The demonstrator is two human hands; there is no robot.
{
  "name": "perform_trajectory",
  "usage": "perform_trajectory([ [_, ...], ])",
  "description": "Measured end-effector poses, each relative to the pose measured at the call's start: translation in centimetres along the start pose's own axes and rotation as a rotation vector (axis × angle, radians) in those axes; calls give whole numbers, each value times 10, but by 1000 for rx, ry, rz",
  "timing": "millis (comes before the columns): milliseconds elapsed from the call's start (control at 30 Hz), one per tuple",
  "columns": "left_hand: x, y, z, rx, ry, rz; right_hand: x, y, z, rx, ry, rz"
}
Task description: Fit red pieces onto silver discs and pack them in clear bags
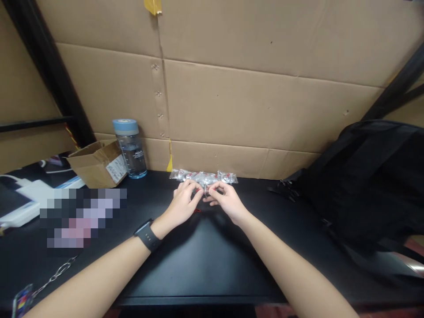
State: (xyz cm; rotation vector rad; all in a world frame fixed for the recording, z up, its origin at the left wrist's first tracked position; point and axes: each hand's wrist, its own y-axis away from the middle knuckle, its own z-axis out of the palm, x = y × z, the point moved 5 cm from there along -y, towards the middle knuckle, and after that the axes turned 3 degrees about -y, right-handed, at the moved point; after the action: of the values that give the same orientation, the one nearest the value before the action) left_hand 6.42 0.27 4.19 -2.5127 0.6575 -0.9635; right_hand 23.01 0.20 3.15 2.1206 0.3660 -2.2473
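On the black table (198,269), nearest the viewer and well to the left of the row of clear packets, lay a metal chain (61,270) with a colourful charm (24,300) at its end. Farther in, a dark watch (147,235) circled the left wrist. A small red thing (197,210) showed by the left hand (183,201), on the packets' near side. Just in front of the packets, that hand and the right hand (228,202) met, thumbs and forefingers narrowed in a pinch on a small shiny piece (206,191), too tiny to make out. A black backpack (364,185) stood well right of the packets (203,178). Left of them were an open carton (96,172) and a blue-lidded bottle (132,154); behind them rose a cardboard wall (245,106).
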Motion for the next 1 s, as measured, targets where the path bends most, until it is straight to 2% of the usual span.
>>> perform_trajectory([
  [200, 2, 0, -4, 1, -59, -5, -3, 3, 2, -82, -156, 82],
  [300, 1, 0, -2, -24, -88, -20, -4, 4, 3, -101, -151, 106],
  [400, -3, 0, 1, -68, -157, -13, -4, 3, 2, -116, -78, 66],
  [500, -17, -3, 0, -50, -278, -42, -3, -1, -4, -82, 55, 25],
  [600, -41, -6, -2, -37, -367, -127, -1, -6, -15, -23, 146, 13],
  [733, -66, -12, 3, -123, -356, -195, 2, -11, -27, 19, 180, 19],
  [833, -69, -17, 1, -143, -324, -172, 3, -13, -30, 22, 184, 13],
  [900, -66, -20, -7, -111, -323, -137, 3, -13, -32, 24, 188, 5],
  [1000, -67, -20, -29, 24, -416, -141, 3, -15, -34, 27, 189, -13],
])
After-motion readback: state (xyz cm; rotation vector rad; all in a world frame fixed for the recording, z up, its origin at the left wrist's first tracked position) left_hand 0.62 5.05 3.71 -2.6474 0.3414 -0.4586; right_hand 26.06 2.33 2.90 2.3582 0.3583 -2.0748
